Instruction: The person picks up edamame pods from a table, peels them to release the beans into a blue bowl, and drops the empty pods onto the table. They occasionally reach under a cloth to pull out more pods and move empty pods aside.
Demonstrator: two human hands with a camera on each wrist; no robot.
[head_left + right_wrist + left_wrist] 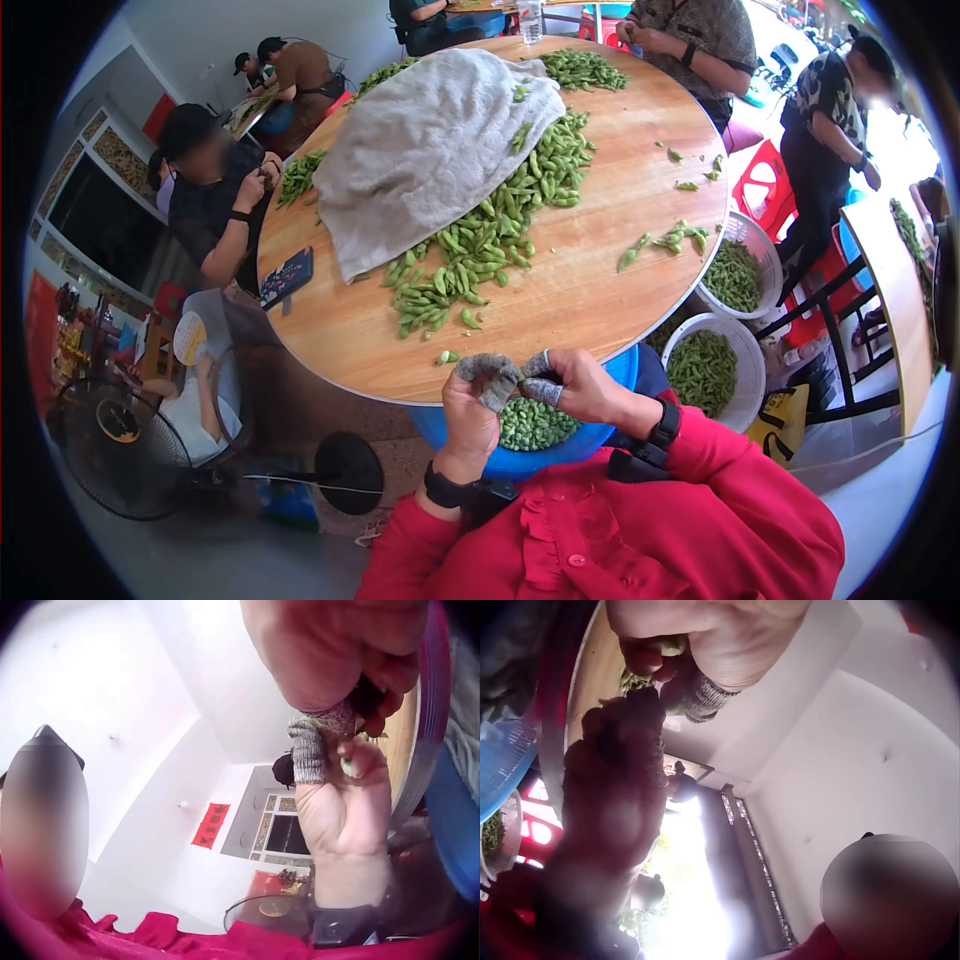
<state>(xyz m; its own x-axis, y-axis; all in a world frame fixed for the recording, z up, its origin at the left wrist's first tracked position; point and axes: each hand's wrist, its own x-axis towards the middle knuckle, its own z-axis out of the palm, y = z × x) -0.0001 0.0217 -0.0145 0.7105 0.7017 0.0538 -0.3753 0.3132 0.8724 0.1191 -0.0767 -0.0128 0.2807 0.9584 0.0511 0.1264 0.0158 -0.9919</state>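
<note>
Over a blue tub [428,425] my left hand [474,405] and right hand [598,392] meet, fingertips together. Grey knitted covers [306,750] wrap the thumbs and some fingers. A green soybean pod [346,766] shows among my left fingers in the right wrist view, and my right thumb and fingers pinch at it too; the fingers hide most of it. Shelled green beans [540,425] lie in the tub below. Just beyond the hands, a loose pod [447,357] rests near the edge of the round wooden table [590,290].
A pile of soybean pods [480,245] lies partly under a grey towel [430,150]. A phone [286,278] rests at the table's left. White baskets of pods [702,372] stand right of the tub. A fan [120,435] is at left; several people sit or stand around.
</note>
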